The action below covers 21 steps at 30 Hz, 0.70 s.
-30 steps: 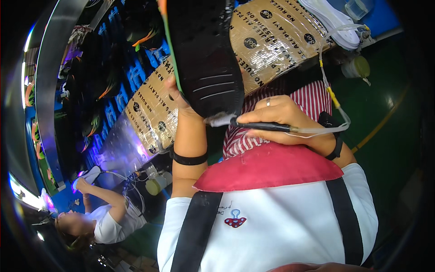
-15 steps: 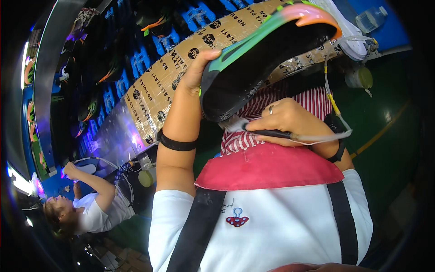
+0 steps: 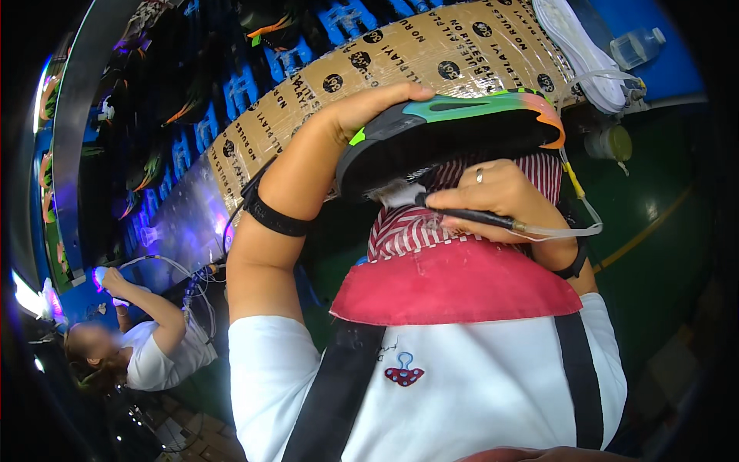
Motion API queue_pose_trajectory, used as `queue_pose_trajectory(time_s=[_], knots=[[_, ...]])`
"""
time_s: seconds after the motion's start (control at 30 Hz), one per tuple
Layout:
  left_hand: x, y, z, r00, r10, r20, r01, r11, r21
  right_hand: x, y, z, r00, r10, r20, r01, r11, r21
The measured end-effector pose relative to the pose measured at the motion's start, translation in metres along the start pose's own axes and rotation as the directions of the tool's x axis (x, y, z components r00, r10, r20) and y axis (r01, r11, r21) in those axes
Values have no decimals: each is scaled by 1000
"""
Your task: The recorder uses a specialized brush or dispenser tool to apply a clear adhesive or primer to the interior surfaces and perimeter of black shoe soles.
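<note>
My left hand [image 3: 377, 108] grips a shoe sole [image 3: 481, 112] by its far edge near the heel, thumb over the rim. The sole's sidewall runs from dark grey through green to pink and orange, and its broad black face is turned toward me. In my right hand [image 3: 499, 192] is a brush [image 3: 473, 219] with a black handle, pale bristles and a clear tube leaving its back end. The bristles meet the lower edge of the sole at its left end. Fingers of my left hand behind the sole are hidden.
A cardboard-covered bench edge [image 3: 308, 127] wrapped in clear film lies ahead. Beyond it are blue racks [image 3: 239, 88] with dark shoe parts. White soles [image 3: 589, 65], a clear bottle [image 3: 637, 48] and a lidded jar [image 3: 612, 144] sit at right. Another person [image 3: 158, 346] works at left.
The sole has come down and tilted, so its toe end is lower and it lies more level. My left hand moved with it to the right. The brush stays at its edge.
</note>
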<state>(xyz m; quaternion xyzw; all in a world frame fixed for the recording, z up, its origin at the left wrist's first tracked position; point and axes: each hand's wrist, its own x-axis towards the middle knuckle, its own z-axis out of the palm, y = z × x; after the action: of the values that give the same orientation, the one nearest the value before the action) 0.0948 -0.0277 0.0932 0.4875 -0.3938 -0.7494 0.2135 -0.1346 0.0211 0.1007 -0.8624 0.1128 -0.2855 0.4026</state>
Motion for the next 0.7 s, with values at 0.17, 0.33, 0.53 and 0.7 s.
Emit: queue_pose_trajectory(time_s=[0.17,0.33,0.53,0.7], knots=[[-4,13,3,983,-165,82,163,986,28,3,6,2,999,-12,41,18,990,-140],[-5,7,-2,993,-95,68,93,995,31,-2,2,-4,999,-13,34,13,1000,-12],[-16,19,-3,983,-169,66,163,982,97,-2,5,4,999,-34,-22,30,987,-160],[-14,6,-13,999,-49,1,48,981,189,-3,2,6,987,4,-163,-27,990,-140]])
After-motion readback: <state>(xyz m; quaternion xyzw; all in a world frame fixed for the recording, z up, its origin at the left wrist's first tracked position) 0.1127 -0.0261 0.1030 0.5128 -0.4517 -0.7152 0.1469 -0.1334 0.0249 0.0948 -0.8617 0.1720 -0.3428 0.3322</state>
